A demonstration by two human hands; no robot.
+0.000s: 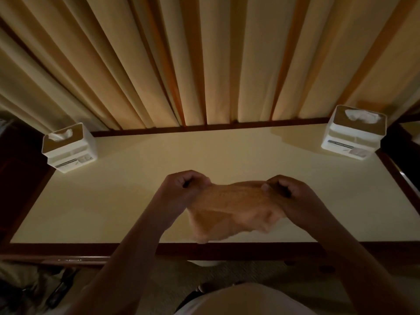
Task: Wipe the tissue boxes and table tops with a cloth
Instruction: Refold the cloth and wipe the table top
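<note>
Above the table (113, 201), between its two tissue boxes, I stretch the orange cloth (231, 210): my left hand (184, 189) pinches its left top corner, my right hand (288, 196) the right. Box labels are too blurred to read.

Print on the left tissue box (68, 153) and right tissue box (354, 138) is illegible.

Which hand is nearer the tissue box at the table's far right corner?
Right. The right hand, gripping the cloth, is left of and in front of the tissue box; the left hand is farther left.
</note>
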